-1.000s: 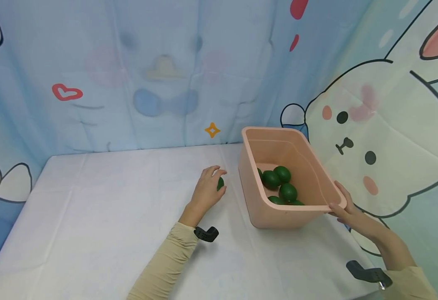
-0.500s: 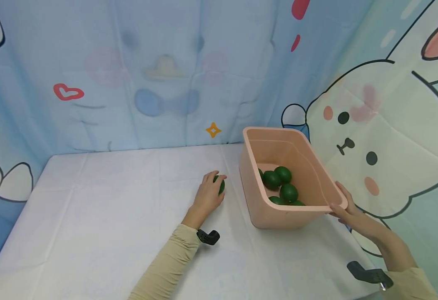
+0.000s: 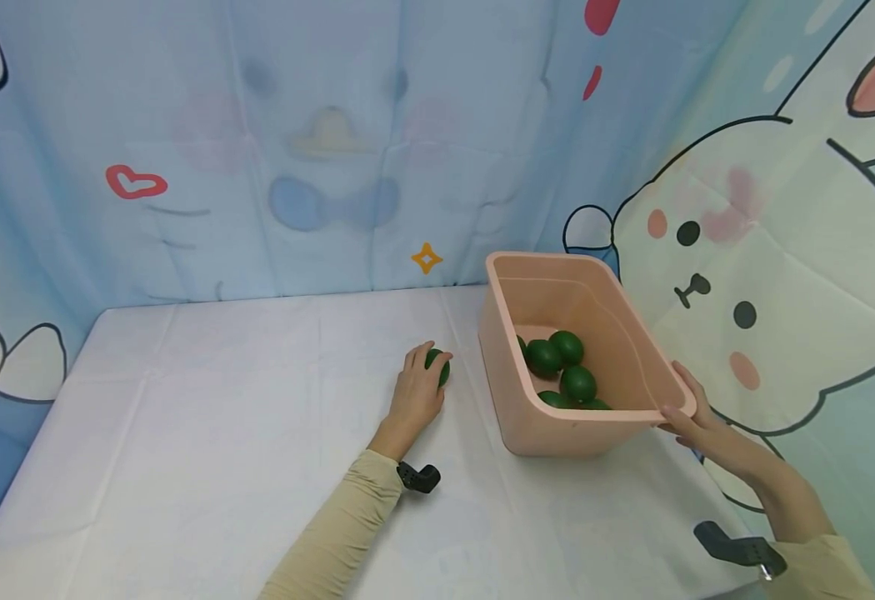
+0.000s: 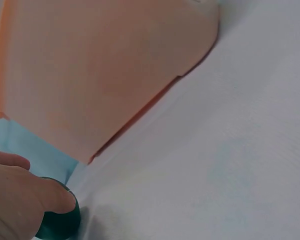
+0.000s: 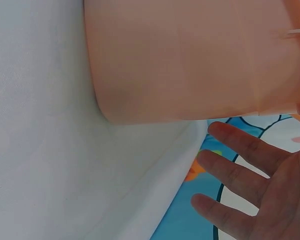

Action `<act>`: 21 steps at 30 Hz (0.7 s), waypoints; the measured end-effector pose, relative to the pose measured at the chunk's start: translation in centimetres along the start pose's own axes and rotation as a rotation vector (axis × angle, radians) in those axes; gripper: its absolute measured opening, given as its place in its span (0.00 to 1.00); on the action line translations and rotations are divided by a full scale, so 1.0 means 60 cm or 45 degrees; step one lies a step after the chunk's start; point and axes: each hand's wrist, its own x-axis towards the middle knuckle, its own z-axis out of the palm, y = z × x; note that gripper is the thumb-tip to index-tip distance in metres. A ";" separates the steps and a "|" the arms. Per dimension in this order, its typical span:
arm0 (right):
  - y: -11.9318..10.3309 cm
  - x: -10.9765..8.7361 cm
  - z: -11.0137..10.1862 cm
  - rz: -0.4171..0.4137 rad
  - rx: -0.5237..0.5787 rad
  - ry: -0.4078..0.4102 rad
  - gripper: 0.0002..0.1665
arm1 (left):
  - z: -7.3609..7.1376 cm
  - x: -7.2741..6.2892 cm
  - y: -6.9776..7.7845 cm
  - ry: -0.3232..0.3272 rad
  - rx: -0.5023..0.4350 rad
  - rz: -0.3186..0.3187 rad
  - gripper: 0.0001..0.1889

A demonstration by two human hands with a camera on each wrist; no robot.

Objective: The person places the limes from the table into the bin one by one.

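My left hand (image 3: 417,398) holds a dark green lime (image 3: 442,372) low over the white tabletop, left of a pink plastic bin (image 3: 550,433). Thumb and fingers curve round the fruit; in the left wrist view the thumb lies across the lime (image 4: 60,226). Inside the bin, several more green limes (image 3: 543,357) lie on its floor, some partly hidden by the near wall. At the bin's near right corner, my right hand (image 3: 696,421) grips the rim between thumb and forefinger. The right wrist view shows three fingers (image 5: 235,176) stretched out below the bin's side.
A white cloth covers the table (image 3: 205,433). Behind it hangs a blue curtain (image 3: 317,83) with cartoon prints, and a printed rabbit (image 3: 805,275) fills the right side. The bin stands close to the table's right edge.
My left hand has come down slightly toward me and closed more firmly round the lime, then stayed nearly still. The right hand and the bin have kept their places.
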 end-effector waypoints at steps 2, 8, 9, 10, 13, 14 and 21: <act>0.001 0.000 0.000 0.001 -0.001 0.002 0.48 | 0.002 -0.001 -0.001 0.000 -0.010 0.002 0.28; 0.001 0.000 0.001 0.002 0.012 0.002 0.48 | 0.007 -0.002 -0.003 -0.001 -0.046 -0.003 0.28; 0.001 0.000 0.001 0.001 0.014 0.001 0.48 | 0.008 -0.003 -0.003 0.001 -0.048 -0.004 0.28; 0.001 -0.001 0.001 -0.001 0.017 0.001 0.48 | 0.009 -0.003 -0.004 0.002 -0.049 -0.003 0.28; 0.001 -0.001 0.001 -0.009 0.023 -0.001 0.48 | 0.012 -0.003 -0.005 0.015 -0.046 0.001 0.27; 0.002 -0.001 0.001 -0.009 0.024 -0.002 0.48 | 0.012 -0.003 -0.005 0.018 -0.048 0.003 0.27; 0.005 0.000 0.001 -0.016 0.034 0.002 0.48 | 0.015 -0.004 -0.008 0.045 -0.068 0.016 0.25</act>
